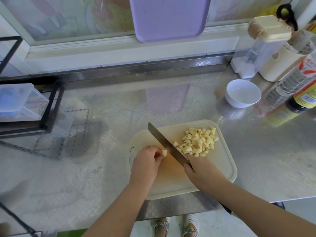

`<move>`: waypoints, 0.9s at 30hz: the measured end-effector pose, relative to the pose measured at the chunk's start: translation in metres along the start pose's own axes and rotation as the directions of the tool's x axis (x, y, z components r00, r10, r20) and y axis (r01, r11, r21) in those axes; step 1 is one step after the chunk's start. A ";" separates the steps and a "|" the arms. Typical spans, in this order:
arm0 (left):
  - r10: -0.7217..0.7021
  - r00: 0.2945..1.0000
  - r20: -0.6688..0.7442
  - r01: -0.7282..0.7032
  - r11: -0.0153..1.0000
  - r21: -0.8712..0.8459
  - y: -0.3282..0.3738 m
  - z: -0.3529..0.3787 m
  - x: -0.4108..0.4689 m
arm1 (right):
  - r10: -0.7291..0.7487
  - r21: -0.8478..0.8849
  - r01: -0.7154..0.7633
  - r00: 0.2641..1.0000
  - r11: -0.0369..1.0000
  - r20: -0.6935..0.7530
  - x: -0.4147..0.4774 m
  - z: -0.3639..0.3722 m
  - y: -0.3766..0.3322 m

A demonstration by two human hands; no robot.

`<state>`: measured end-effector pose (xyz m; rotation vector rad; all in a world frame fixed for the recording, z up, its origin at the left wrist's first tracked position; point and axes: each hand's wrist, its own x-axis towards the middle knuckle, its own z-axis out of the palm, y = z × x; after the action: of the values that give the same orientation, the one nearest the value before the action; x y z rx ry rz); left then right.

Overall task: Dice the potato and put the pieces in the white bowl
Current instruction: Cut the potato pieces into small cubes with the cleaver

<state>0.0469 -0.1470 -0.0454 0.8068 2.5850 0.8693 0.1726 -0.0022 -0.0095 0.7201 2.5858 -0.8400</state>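
Pile of pale yellow, roughly wedge-shaped potato dice (199,142): heaped loosely just right of frame centre, on the upper right part of the cream plastic cutting board (220,170). One last small pale potato chunk (164,152) lies left of the pile, apart from it. Small round white bowl (242,93): upright, upper right of frame, well apart from the pile, no potato inside.
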 end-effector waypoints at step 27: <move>0.094 0.995 -0.021 -0.092 0.994 0.064 -0.005 0.005 -0.007 | 0.041 -0.087 -0.036 0.998 0.996 0.052 0.000 0.014 -0.013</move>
<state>0.0526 -0.1518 -0.0520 0.9469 2.6259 0.8319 0.1673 -0.0201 -0.0146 0.7101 2.5351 -0.7216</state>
